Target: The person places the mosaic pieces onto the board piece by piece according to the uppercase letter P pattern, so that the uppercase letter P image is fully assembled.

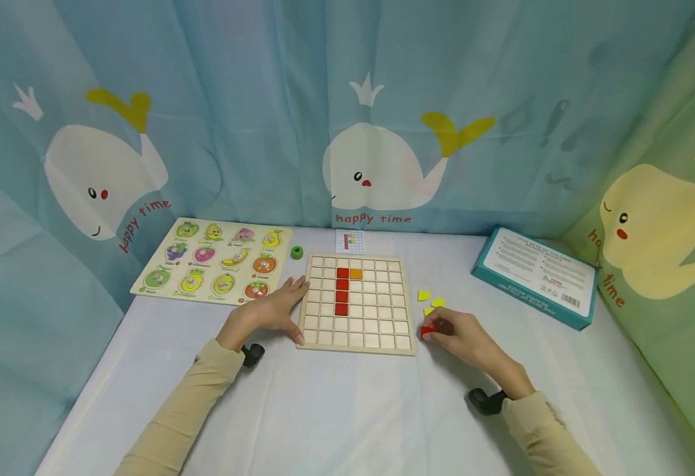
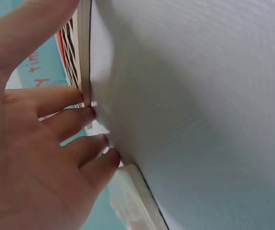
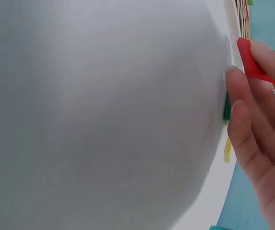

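Note:
A wooden grid board (image 1: 319, 322) lies on the table, with a column of red square tiles (image 1: 342, 284) and one orange tile (image 1: 355, 274) in its cells. My left hand (image 1: 273, 309) touches the board's left edge, thumb low and fingers spread higher up; the left wrist view shows the fingertips against that edge. Just right of the board, my right hand (image 1: 463, 336) pinches a red piece (image 3: 251, 62) between thumb and fingers. Small yellow pieces (image 1: 423, 295) lie beyond that hand. In the right wrist view a green piece (image 3: 227, 108) shows partly behind the fingers.
A fruit puzzle board (image 1: 166, 264) lies at the left, with a small green ring-like piece (image 1: 296, 252) beside it. Behind the grid board is a small pattern card (image 1: 350, 242). A teal-and-white box (image 1: 538, 274) lies at the right. Curtains with printed whales surround the table.

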A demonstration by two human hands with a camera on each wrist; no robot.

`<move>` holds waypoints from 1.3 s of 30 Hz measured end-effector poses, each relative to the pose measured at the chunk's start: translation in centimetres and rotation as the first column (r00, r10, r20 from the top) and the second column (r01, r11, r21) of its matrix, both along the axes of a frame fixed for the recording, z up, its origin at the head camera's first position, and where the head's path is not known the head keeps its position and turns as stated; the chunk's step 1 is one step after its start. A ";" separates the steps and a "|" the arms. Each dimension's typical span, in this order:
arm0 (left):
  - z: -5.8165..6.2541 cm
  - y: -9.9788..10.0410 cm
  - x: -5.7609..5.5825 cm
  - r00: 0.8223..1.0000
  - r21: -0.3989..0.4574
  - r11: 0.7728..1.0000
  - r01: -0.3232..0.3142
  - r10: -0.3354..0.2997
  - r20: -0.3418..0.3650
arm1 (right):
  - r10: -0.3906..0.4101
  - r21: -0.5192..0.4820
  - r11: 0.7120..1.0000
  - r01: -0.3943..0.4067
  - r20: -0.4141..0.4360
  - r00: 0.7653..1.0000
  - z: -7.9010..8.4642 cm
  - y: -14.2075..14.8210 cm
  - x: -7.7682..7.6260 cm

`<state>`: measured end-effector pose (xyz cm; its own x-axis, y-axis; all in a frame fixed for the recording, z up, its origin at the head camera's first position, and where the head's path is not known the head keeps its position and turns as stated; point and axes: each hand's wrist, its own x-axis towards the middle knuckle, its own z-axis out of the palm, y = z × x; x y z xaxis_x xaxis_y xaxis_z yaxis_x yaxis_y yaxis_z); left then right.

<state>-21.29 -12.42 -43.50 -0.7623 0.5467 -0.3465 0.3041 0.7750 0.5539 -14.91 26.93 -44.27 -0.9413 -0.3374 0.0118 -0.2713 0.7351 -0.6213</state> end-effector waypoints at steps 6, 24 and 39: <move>-0.1 0.0 0.0 1.000 0.005 1.000 0.008 -0.008 -0.003 | -0.010 -0.075 0.997 0.011 0.012 1.000 0.0 -1.2 -0.5; -0.8 0.1 0.1 1.000 0.028 1.000 0.011 -0.011 0.010 | 0.028 -0.207 0.978 -0.008 0.092 0.995 -0.3 -6.5 -3.0; -1.1 0.0 0.0 1.000 0.060 0.998 0.006 -0.006 0.003 | 0.131 -0.183 0.977 -0.109 0.109 0.985 -0.5 -10.8 -3.9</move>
